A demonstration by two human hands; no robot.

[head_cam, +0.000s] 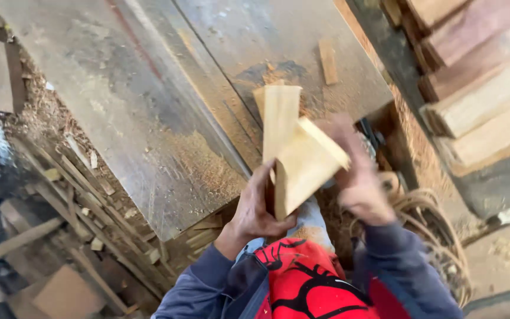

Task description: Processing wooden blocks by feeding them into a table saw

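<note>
Nearest, the person's red printed shirt (302, 283) and blue sleeves (402, 266) are cut off by the lower edge. Just above, the left hand (255, 207) is raised with its back to the camera, fingers curled around the lower ends of two pale wood pieces (293, 147), one upright, one tilted to the right across it. The right hand (358, 177) is smeared by motion at the tilted piece's right edge; whether its fingers grip or merely touch cannot be told. Beyond lies a dusty worktable (149, 106) strewn with sawdust, a small wood strip (328, 61) on it. Stacked boards (479, 88) run off the upper right corner.
</note>
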